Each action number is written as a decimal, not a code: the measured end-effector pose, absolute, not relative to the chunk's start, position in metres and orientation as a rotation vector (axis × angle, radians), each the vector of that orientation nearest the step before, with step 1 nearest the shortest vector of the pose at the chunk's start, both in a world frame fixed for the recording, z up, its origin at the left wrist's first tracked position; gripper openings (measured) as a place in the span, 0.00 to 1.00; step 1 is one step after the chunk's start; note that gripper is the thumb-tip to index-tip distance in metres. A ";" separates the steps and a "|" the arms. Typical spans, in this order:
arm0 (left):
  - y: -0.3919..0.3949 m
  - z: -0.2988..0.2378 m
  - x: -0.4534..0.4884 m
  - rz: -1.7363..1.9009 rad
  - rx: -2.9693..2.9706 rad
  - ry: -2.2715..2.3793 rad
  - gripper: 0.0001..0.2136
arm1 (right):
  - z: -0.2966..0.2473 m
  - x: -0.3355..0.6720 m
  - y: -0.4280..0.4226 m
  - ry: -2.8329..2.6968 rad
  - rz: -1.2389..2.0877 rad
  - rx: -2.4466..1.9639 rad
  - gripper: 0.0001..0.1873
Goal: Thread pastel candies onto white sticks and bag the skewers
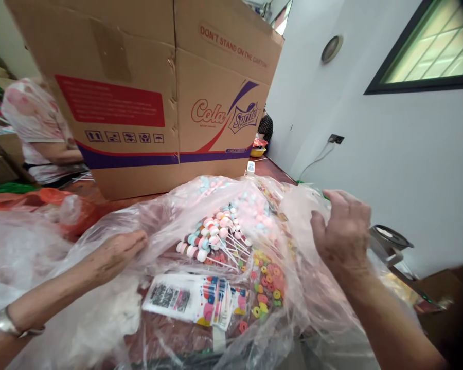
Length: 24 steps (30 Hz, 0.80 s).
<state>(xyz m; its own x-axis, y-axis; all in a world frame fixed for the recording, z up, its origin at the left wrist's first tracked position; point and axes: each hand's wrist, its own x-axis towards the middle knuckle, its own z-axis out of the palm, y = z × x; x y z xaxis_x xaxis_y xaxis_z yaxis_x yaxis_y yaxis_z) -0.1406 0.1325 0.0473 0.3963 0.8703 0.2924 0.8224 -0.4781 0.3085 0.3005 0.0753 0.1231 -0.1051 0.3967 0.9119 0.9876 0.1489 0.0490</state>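
Observation:
My left hand [118,254] is stretched flat beside clear plastic sheeting [111,221], fingers together and nothing seen in them. On the right, my right hand [341,228] is raised at the edge of the same sheeting, its thumb apart from the fingers. Between the hands, marshmallow sticks [216,234] in pink, white and blue lie in a pile, partly under the plastic. Several printed packaging pouches [193,298] lie in front of them. Colourful ring-shaped candies [268,282] are heaped to the right of the pouches, with plastic over part of them.
A big cardboard carton [139,103] stands upright behind the sheeting and blocks much of the far side. Orange-red plastic bags [61,205] lie at left. A person [42,128] works behind them. A dark-lidded container [391,236] stands at right, near the wall.

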 end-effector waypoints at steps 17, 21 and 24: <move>0.121 0.118 -0.116 0.945 1.935 1.167 0.14 | 0.074 0.253 0.148 -2.155 -0.550 -1.967 0.11; 0.123 0.113 -0.121 0.808 2.129 1.242 0.16 | 0.095 0.284 0.122 -1.860 -0.393 -1.849 0.15; 0.125 0.100 -0.131 0.416 2.278 1.307 0.17 | 0.090 0.304 0.088 -1.855 0.090 -1.539 0.13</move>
<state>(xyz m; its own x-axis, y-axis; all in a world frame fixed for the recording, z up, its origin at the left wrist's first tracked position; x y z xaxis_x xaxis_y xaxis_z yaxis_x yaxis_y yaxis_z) -0.1312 0.1251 0.0995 0.4980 0.8669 0.0243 0.7216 -0.4298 0.5427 0.3038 0.0878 0.0897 -0.0343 0.8814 0.4711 0.8318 0.2865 -0.4755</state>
